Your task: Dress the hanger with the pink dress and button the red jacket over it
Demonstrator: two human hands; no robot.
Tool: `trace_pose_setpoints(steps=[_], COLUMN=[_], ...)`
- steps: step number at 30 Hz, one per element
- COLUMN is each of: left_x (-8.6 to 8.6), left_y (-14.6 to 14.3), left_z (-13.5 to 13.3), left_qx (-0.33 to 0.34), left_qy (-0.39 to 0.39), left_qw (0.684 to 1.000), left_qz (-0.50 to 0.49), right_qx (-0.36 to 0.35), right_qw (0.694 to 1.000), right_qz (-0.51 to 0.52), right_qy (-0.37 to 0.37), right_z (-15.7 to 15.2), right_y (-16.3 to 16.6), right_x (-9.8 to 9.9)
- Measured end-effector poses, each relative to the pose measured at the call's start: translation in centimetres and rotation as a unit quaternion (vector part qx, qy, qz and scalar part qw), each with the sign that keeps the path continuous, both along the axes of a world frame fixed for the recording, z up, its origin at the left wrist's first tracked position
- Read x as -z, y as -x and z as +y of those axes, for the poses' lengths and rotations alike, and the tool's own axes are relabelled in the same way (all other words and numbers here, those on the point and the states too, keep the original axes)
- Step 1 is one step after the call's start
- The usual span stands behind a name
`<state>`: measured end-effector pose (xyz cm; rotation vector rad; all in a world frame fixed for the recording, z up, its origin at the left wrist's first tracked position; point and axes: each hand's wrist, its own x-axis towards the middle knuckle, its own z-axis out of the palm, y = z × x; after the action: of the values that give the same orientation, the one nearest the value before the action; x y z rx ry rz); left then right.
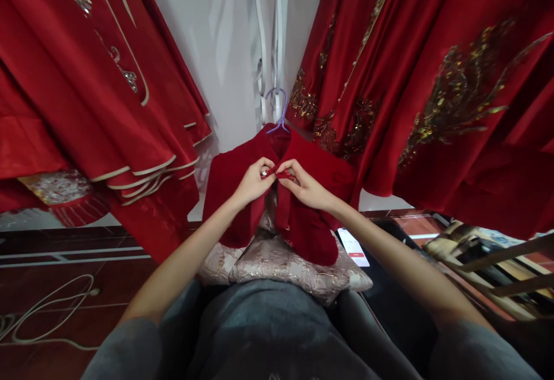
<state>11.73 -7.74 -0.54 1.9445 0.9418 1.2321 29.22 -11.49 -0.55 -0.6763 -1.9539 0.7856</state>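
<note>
A short red jacket [231, 178] hangs in front of me on a purple hanger [283, 116]. Its two front edges meet below the neck opening and part lower down. My left hand [253, 183] pinches one front edge near the neck. Opposite it, my right hand [308, 190] pinches the other edge, and the fingertips of both hands almost touch. Whatever fastening lies between them is too small and covered to make out. Beneath the jacket, a pale patterned cloth with a sheen [277, 262] lies across my lap.
Red garments with silver beading [130, 80] hang at the left, and red ones with gold sequins [454, 91] at the right. A lit phone [352, 247] lies on a dark surface right of my lap. A white cable [52, 305] coils on the tiled floor.
</note>
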Motion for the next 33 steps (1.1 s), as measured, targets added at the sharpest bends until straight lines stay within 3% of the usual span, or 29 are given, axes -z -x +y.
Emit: trace_pose_setpoints(steps=[4, 7, 13, 20, 29, 33], left_x=[1.8, 2.9, 2.6, 1.4, 0.6, 0.4], left_y=[-0.4, 0.1, 0.6, 0.7, 0.6, 0.3], left_z=[-0.4, -0.6, -1.6, -1.2, -0.7, -0.6], left_qx=[-0.024, -0.060, -0.159, -0.108, -0.096, -0.084], left_qy=[-0.006, -0.043, -0.105, -0.044, -0.042, -0.021], left_qw=[0.998, 0.996, 0.981, 0.993, 0.994, 0.994], left_qz=[-0.053, -0.040, 0.017, 0.019, 0.043, 0.066], right_qx=[-0.006, 0.005, 0.024, 0.041, 0.033, 0.077], right_qw=[0.999, 0.996, 0.997, 0.997, 0.998, 0.996], right_qz=[0.026, 0.031, 0.022, 0.022, -0.005, -0.042], right_qy=[0.040, 0.079, 0.071, 0.061, 0.047, 0.013], right_z=[-0.3, 0.2, 1.3, 2.0, 2.3, 2.0], right_y=[-0.2, -0.8, -0.8, -0.8, -0.8, -0.9], right_x=[0.3, 1.1, 1.9, 1.5, 0.7, 0.1])
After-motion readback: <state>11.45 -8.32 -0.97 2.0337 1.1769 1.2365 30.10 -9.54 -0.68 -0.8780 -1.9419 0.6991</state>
